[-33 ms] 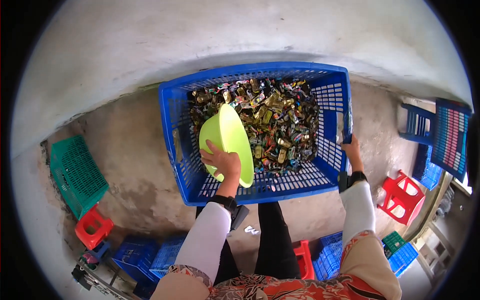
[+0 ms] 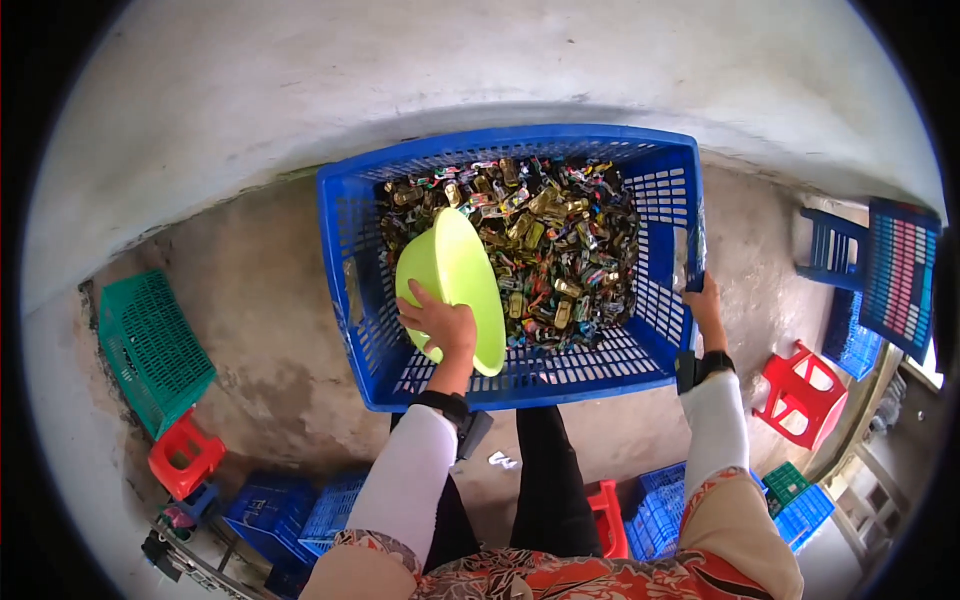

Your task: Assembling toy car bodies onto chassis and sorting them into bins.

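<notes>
A large blue plastic crate [image 2: 665, 210] with slotted walls stands before me, its bottom covered with many small, shiny toy-car-like pieces [image 2: 550, 215], mostly gold with some multicoloured. Inside its left part a lime-green basin [image 2: 475, 275] is tipped on its side, its mouth facing right over the pieces. My left hand [image 2: 440, 325] holds the basin from its outer left side near the lower rim, fingers spread over the green wall. At the crate's right edge, my right hand [image 2: 707, 308] grips the rim, with its fingers partly hidden.
A pale wall [image 2: 480, 60] runs behind the crate. To the left are a green crate [image 2: 155, 345] and a red stool [image 2: 187, 455]; to the right, another red stool [image 2: 802, 393] and a blue chair [image 2: 835, 245]. More blue crates [image 2: 275, 515] stand near my legs.
</notes>
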A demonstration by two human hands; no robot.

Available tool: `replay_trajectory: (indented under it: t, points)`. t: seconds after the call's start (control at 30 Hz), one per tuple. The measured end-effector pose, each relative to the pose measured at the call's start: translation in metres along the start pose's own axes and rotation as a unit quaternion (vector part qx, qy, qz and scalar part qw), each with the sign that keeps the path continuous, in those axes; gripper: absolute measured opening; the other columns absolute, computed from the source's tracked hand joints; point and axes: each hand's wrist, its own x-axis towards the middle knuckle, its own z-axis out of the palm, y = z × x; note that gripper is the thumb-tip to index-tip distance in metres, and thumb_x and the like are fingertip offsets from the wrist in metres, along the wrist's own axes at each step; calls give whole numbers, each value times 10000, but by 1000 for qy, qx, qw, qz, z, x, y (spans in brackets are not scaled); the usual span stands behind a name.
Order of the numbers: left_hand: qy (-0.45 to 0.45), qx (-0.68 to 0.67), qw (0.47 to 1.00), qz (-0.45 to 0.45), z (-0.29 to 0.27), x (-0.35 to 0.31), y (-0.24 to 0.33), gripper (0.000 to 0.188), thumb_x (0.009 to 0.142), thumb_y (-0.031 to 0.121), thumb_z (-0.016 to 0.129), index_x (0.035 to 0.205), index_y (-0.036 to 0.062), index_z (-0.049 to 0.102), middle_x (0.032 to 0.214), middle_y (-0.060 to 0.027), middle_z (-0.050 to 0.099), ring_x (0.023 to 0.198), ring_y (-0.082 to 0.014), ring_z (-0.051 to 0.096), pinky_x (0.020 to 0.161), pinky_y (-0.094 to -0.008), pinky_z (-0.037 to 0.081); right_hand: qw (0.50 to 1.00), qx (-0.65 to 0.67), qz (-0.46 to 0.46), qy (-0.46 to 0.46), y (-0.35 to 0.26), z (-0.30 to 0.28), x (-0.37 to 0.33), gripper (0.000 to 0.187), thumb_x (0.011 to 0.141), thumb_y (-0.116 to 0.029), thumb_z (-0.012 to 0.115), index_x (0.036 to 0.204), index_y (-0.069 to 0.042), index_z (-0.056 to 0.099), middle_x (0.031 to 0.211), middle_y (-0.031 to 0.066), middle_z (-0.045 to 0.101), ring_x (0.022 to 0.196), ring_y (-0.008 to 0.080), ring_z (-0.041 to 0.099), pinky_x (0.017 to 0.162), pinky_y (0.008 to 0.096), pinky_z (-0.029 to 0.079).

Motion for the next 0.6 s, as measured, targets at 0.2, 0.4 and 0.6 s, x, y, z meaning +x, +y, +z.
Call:
replay_trajectory:
  t: [0.2,0.4,0.6]
  points:
    - [-135,-408,900,69,-93,114,-128,638,533,-34,427,1168,-7,478,1057,-133,566,909,-230,575,739,-304,473,999,-23,-30,-18,-188,-56,-127,214,645,-56,578,838,-12,497,656,196,514,595,343,531,557,394,415]
    - [-96,-234,955,153,-123,145,-144,604,602,-31,462,1206,-12,443,1177,-209,480,1104,-309,459,912,-350,369,1000,-5,9,-6,-251,-47,-200,235,654,-79,569,864,1,501,648,173,529,567,294,526,540,393,417]
    - [-44,-162,963,212,-110,135,-135,654,621,-16,488,1267,-6,388,1261,-298,365,1179,-402,350,996,-398,277,999,28,1,21,-215,-45,-191,259,634,-34,537,888,17,520,629,116,497,582,188,487,534,327,398]
